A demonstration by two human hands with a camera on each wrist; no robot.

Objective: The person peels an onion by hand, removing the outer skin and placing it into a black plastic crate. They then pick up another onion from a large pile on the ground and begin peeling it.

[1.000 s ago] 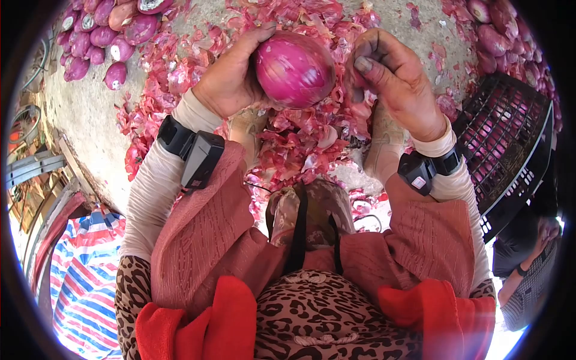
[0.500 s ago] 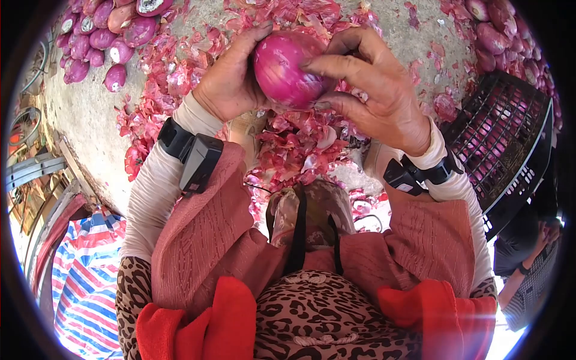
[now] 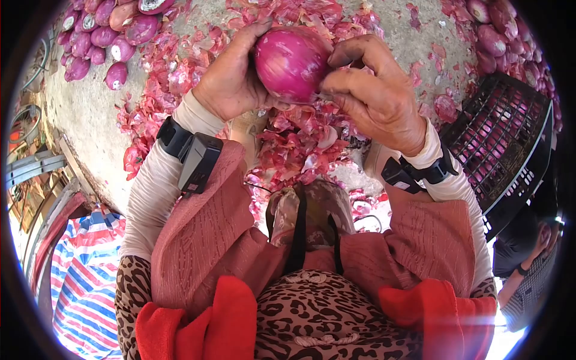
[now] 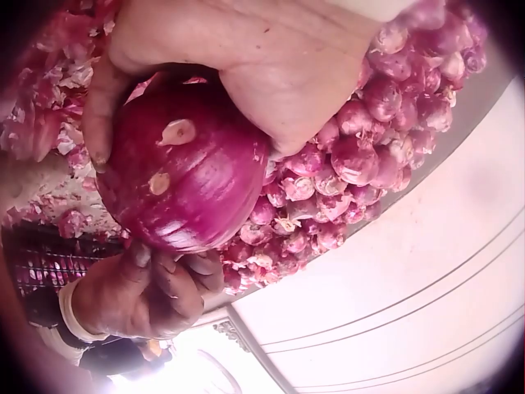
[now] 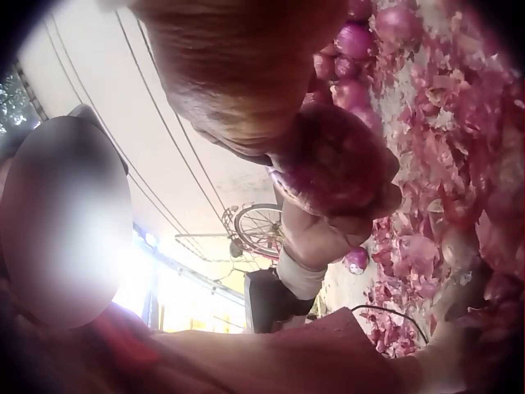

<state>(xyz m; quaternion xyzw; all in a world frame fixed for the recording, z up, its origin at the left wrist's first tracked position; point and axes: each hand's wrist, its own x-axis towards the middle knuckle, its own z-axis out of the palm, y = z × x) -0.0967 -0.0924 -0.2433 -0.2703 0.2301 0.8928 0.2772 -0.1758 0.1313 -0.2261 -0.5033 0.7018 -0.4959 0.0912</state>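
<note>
A large purple-red onion (image 3: 291,63) is gripped in the left hand (image 3: 231,84), thumb along its upper left side. The right hand (image 3: 381,93) has curled fingers, with thumb and fingertips at the onion's right side. In the left wrist view the onion (image 4: 193,176) shows two pale spots on smooth skin; the left hand (image 4: 246,57) wraps its top, and the right hand's fingertips (image 4: 176,267) meet its lower edge. The right wrist view has the onion (image 5: 336,164) in shadow between both hands. Whether the right fingers pinch a bit of skin cannot be told.
Loose onion skins (image 3: 300,144) cover the ground between the feet. Onions lie piled at the upper left (image 3: 102,36) and upper right (image 3: 492,39). A black crate (image 3: 504,138) stands tilted at the right, with another person's arm (image 3: 528,258) below it. A striped bag (image 3: 87,270) lies lower left.
The right hand came in from the right to the onion, reached over its front, then drew back slightly to its right side with fingers more curled. The left hand has kept its grip.
</note>
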